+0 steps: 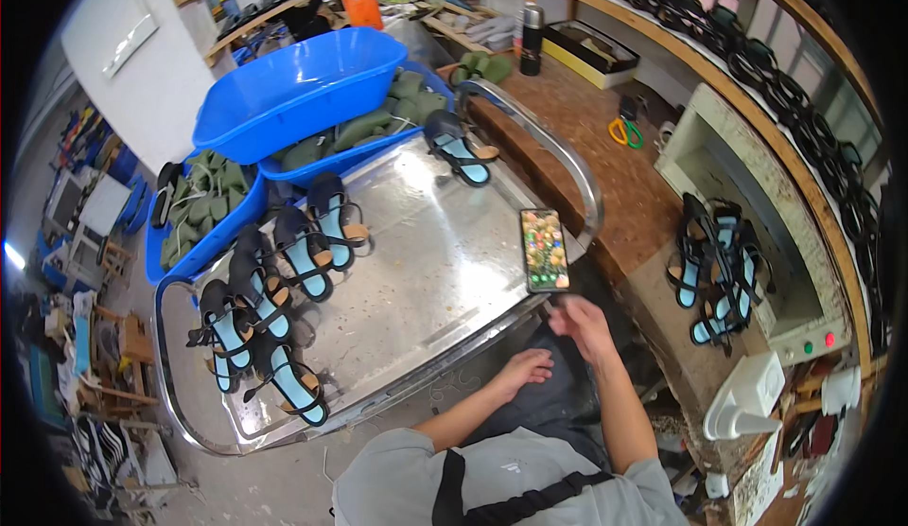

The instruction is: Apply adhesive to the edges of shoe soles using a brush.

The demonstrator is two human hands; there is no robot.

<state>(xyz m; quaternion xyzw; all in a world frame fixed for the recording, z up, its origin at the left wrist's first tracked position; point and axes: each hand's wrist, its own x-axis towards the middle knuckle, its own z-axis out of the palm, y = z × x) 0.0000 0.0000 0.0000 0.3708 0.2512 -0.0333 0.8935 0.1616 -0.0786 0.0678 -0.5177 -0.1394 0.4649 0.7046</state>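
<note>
My left hand (pixel 525 372) hovers over my lap, its fingers loosely bent and slightly apart with nothing in them. My right hand (pixel 580 325) is just below a phone (pixel 546 250) with a lit, colourful screen, at the right corner of a metal cart (pixel 407 252). The fingers of that hand are half bent and hold nothing visible; a small gap seems to separate them from the phone. Several black strappy sandals with light blue insoles (pixel 305 261) stand along the cart's left side. One more black sandal (pixel 461 150) sits at its far right.
Blue tubs (pixel 284 100) with green shoe parts (pixel 210 195) stand beyond the cart. On the wooden bench (pixel 586 162) lie scissors (pixel 625 132), a thermos (pixel 532 42) and a box (pixel 591 53). More sandals (pixel 719 271) sit before a machine opening (pixel 757 214). A curved rail (pixel 567 148) borders the cart.
</note>
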